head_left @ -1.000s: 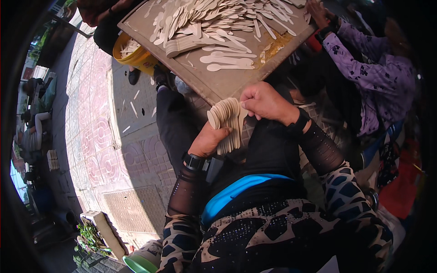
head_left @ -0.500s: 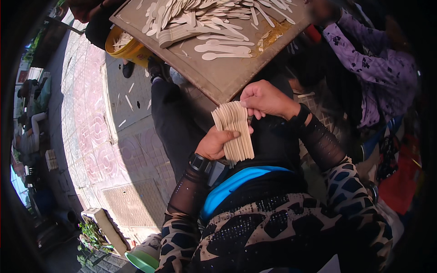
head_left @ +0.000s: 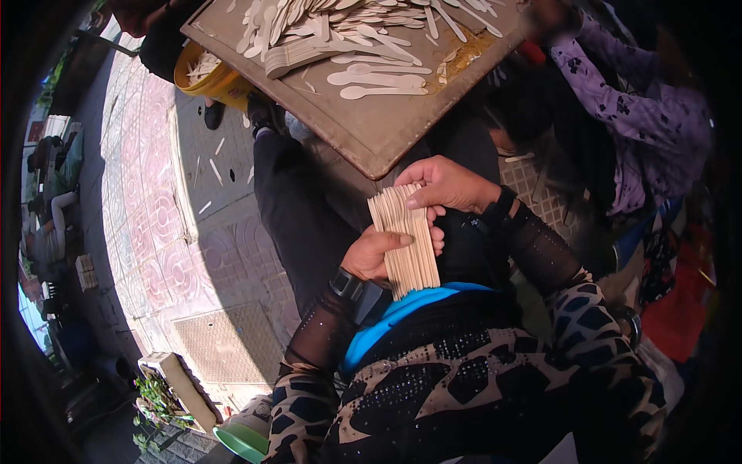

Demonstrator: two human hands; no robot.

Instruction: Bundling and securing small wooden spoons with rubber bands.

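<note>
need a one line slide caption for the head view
Both hands, left hand and right hand, grip a stack of flat wooden sticks below a board strewn with wooden spoons.

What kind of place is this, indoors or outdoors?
Probably an outdoor pavement workplace. Sunlit patterned paving tiles lie below, a board holds loose wooden spoons, and both hands, left hand and right hand, hold a stack of flat wooden pieces.

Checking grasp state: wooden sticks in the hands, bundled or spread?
Bundled: the wooden sticks sit edge to edge between left hand and right hand.
</note>
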